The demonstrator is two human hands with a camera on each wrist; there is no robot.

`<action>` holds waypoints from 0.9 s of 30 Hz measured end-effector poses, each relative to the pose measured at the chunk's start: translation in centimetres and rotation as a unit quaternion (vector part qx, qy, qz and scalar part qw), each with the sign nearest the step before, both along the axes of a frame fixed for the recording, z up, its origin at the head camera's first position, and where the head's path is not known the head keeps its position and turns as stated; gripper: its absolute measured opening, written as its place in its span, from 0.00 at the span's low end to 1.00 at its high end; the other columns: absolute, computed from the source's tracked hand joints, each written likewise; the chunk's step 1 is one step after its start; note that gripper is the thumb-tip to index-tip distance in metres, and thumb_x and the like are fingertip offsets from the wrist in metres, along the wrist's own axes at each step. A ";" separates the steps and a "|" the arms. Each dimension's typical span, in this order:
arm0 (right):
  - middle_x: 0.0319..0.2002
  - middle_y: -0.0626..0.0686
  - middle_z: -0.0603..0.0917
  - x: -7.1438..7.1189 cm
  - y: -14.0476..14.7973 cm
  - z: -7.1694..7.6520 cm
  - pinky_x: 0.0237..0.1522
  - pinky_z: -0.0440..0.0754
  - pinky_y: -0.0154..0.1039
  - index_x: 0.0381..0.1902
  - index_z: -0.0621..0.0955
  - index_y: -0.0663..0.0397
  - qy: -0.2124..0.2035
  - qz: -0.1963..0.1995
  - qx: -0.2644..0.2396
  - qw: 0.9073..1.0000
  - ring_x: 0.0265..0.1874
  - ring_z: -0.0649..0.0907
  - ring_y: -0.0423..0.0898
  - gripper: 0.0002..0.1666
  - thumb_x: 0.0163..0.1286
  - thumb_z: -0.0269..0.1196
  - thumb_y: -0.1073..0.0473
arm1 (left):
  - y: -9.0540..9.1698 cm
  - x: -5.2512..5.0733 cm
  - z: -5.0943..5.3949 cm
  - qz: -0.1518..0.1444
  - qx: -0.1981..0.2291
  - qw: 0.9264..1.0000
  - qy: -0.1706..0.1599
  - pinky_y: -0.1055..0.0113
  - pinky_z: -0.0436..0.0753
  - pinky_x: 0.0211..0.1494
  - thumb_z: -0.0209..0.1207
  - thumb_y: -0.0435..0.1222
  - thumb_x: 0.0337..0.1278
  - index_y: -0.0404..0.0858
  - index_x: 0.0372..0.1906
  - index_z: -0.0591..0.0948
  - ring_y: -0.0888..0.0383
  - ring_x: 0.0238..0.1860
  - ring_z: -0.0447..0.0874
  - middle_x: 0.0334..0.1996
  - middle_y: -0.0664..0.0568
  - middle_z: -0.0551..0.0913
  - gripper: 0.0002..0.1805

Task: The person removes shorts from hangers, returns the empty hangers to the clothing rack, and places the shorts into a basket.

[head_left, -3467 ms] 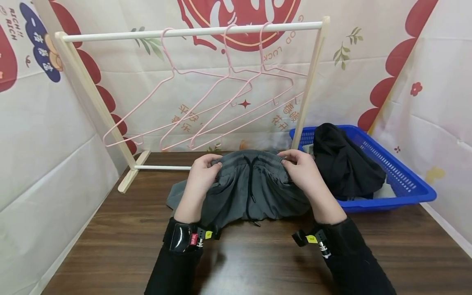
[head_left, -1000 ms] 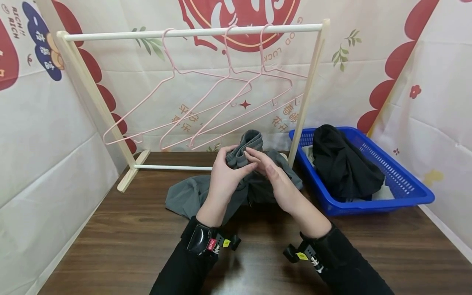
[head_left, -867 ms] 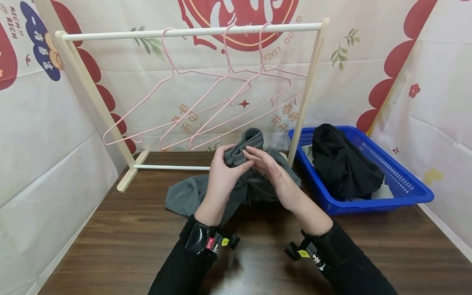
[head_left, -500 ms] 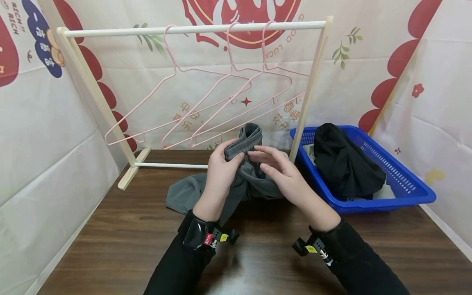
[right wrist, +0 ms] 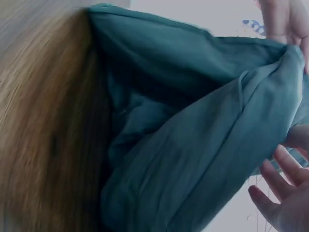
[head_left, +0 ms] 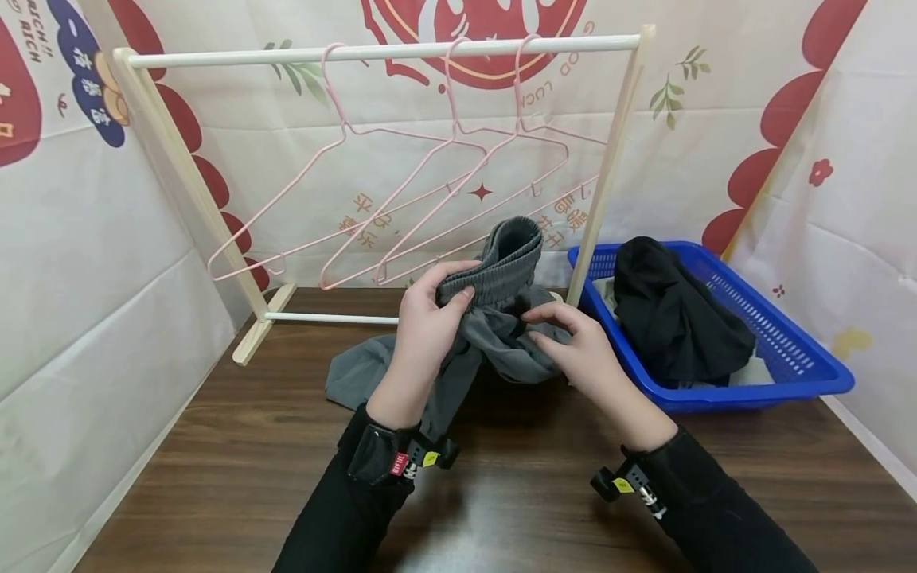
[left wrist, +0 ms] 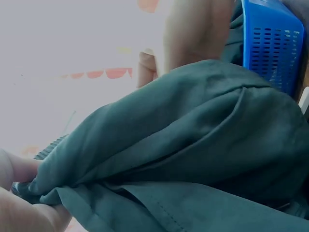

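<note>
Grey drawstring shorts [head_left: 512,358] are bunched on the table, their elastic waistband raised into an upright loop with its opening showing. My left hand [head_left: 424,322] grips the waistband's left side, thumb in front and fingers behind. In the left wrist view the same hand [left wrist: 29,193] pinches gathered cloth at the lower left. My right hand [head_left: 580,350] is at the right side of the shorts below the waistband, fingertips at the cloth. In the right wrist view its fingers [right wrist: 275,181] are spread and loose beside the fabric. The drawstring is hidden.
A wooden rack [head_left: 616,159] with a white top rail stands behind, with several pink hangers [head_left: 430,159] on it. At right, a blue basket [head_left: 795,338] holds a black garment [head_left: 673,318] and pale cloth. Brown tabletop [head_left: 501,493] lies in front.
Earlier both hands held the waistband spread flat; then the left hand gathered it. Lately the waistband loop has risen and opened wider, while the right hand has moved down and right from it.
</note>
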State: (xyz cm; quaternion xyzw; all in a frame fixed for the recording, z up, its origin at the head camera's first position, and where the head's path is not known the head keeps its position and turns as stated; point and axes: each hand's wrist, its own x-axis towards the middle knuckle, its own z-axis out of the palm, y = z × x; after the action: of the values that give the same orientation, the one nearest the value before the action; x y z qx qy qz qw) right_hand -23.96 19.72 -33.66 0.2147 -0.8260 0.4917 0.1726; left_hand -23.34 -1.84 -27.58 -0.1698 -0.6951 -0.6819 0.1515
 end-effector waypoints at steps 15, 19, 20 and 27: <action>0.57 0.60 0.78 -0.9 1.7 -1.4 0.61 0.68 0.58 0.56 0.78 0.60 -0.048 -0.015 0.062 0.997 0.59 0.74 0.57 0.24 0.61 0.68 0.69 | -0.3 0.3 1.1 -0.131 0.141 0.979 0.060 0.58 0.75 0.59 0.52 0.18 0.63 0.22 0.55 0.75 0.52 0.57 0.75 0.56 0.41 0.75 0.16; 0.60 0.62 0.75 -1.0 1.9 -1.8 0.63 0.65 0.59 0.61 0.74 0.61 -0.070 0.005 0.057 0.996 0.61 0.73 0.59 0.30 0.61 0.69 0.67 | -0.3 0.0 1.9 -0.138 0.155 0.976 0.071 0.58 0.74 0.59 0.52 0.17 0.62 0.21 0.55 0.74 0.51 0.57 0.75 0.56 0.40 0.75 0.16; 0.61 0.62 0.75 -1.0 1.9 -1.9 0.63 0.65 0.59 0.62 0.74 0.61 -0.075 0.010 0.058 0.995 0.62 0.72 0.59 0.31 0.61 0.69 0.67 | -0.3 0.0 2.1 -0.140 0.155 0.975 0.075 0.58 0.74 0.58 0.51 0.17 0.62 0.20 0.55 0.74 0.51 0.56 0.74 0.56 0.40 0.75 0.16; 0.64 0.61 0.71 -1.4 2.3 -2.6 0.64 0.62 0.60 0.69 0.67 0.59 -0.088 0.045 0.093 0.991 0.64 0.69 0.58 0.39 0.60 0.67 0.70 | -0.5 -0.2 3.2 -0.140 0.164 0.972 0.094 0.57 0.74 0.59 0.52 0.17 0.61 0.22 0.55 0.75 0.51 0.56 0.75 0.54 0.40 0.75 0.16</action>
State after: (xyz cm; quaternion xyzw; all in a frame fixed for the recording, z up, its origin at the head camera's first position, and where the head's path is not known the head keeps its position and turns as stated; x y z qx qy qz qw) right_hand -25.38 22.03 -36.27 0.2226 -0.8696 0.4371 0.0562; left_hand -23.55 -2.37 -24.34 -0.3018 -0.5254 -0.7822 0.1448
